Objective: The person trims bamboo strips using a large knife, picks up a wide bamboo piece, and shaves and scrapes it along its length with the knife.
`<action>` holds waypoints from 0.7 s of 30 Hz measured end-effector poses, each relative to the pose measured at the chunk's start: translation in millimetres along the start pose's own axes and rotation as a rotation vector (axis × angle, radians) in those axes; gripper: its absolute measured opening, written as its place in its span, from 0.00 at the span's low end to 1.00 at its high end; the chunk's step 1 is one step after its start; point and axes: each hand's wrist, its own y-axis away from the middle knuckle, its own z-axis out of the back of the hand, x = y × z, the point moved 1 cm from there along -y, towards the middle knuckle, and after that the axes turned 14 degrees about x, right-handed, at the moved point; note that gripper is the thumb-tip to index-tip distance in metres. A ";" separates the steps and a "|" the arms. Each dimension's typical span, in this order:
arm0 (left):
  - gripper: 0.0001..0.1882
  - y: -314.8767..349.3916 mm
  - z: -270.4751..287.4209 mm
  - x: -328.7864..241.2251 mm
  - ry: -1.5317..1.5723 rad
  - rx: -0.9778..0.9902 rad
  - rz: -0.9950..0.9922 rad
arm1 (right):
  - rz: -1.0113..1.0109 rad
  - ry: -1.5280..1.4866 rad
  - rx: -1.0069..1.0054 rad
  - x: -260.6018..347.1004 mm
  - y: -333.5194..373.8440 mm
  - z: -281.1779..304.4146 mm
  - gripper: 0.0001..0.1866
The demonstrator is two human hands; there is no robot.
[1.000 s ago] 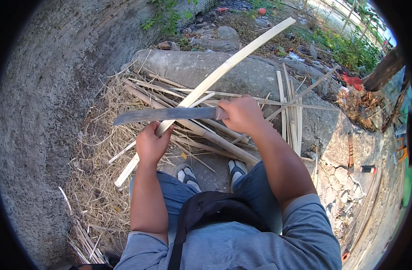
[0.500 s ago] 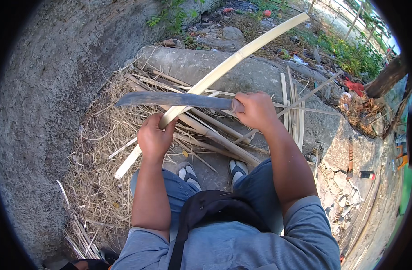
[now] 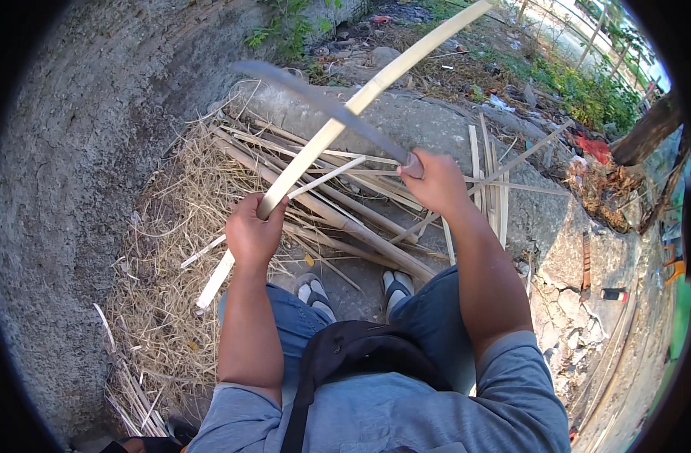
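Left hand [image 3: 253, 232] grips a pale wooden strip [image 3: 368, 94], right hand [image 3: 440, 181] a long knife [image 3: 315, 97].
The left fingers are closed around the strip's lower part, its long end slanting away from them, up and right; the right fingers are wrapped round the knife's handle, the blurred blade crossing the strip beyond them. Between and below both sets of fingers lie bamboo sticks [image 3: 353, 225]; dry straw [image 3: 168, 317] spreads left of the left fingers. Farther off, past all fingers, is a leafy plant [image 3: 286, 29].
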 end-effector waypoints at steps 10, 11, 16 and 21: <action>0.19 0.7 -8.8 -10.1 -0.014 0.042 -0.085 | 0.278 0.206 0.126 18.3 2.1 -14.3 0.08; 0.19 -0.2 -9.5 -12.5 0.000 0.033 -0.095 | 0.267 0.195 0.111 17.6 1.7 -11.7 0.08; 0.20 -0.7 -4.1 -9.0 0.017 0.103 -0.061 | 0.222 0.213 0.078 20.4 6.2 -3.5 0.08; 0.17 0.9 8.1 12.5 0.010 0.135 0.053 | -0.060 0.144 0.059 -8.9 -0.8 14.4 0.11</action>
